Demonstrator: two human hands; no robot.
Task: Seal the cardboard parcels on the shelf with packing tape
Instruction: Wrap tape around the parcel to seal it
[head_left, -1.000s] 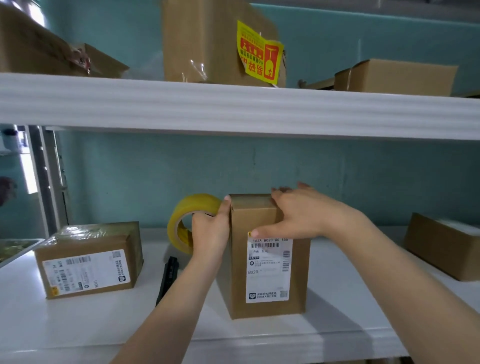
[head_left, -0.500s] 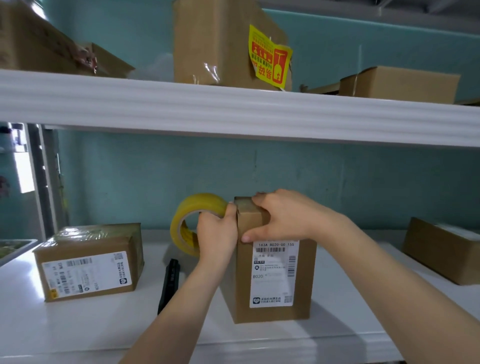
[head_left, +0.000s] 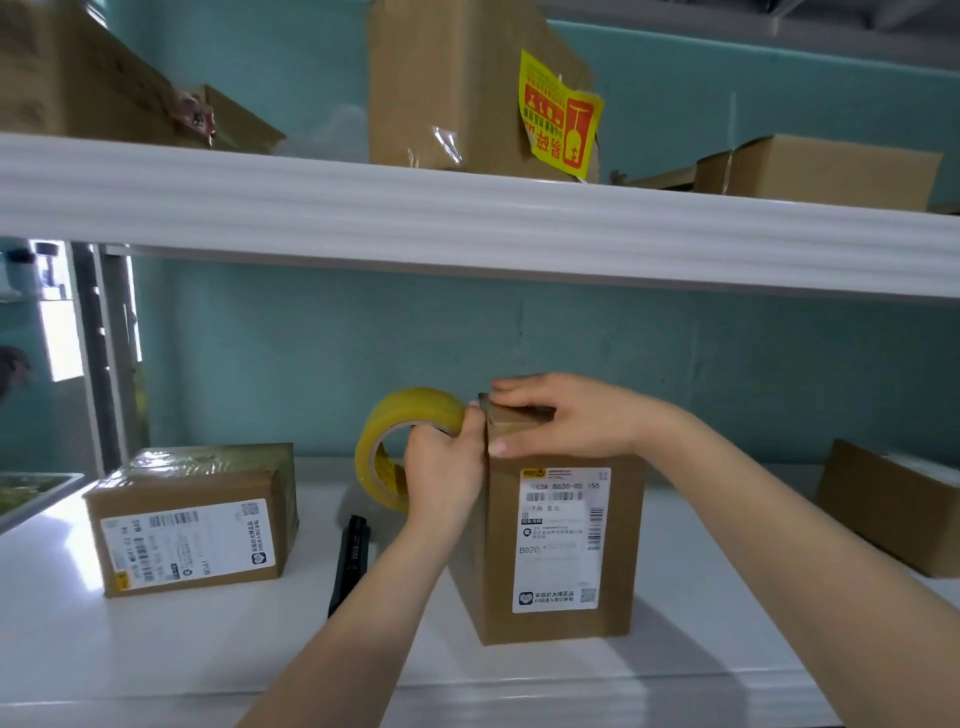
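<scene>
Now, both hands meet at the top of the upright parcel, middle of the frame.

Standing on the white lower shelf (head_left: 156, 649) just right of centre, the upright parcel (head_left: 550, 545) shows its printed label to the camera. The right hand (head_left: 566, 415) lies flat over its top, fingers stretched leftward and thumb pressed on the front face just under the edge. The left hand (head_left: 447, 467) curls its fingers round the yellow tape roll (head_left: 375, 457), holding it against the parcel's upper left edge. A black marker-like tool (head_left: 350, 561) lies on the shelf below the roll. At lower left sits a second labelled parcel (head_left: 192, 525), its top glossy with tape; a plain box (head_left: 893, 509) sits at the right edge. More boxes stand on the upper shelf (head_left: 467, 218), 1 bearing a yellow sticker (head_left: 561, 114).
</scene>
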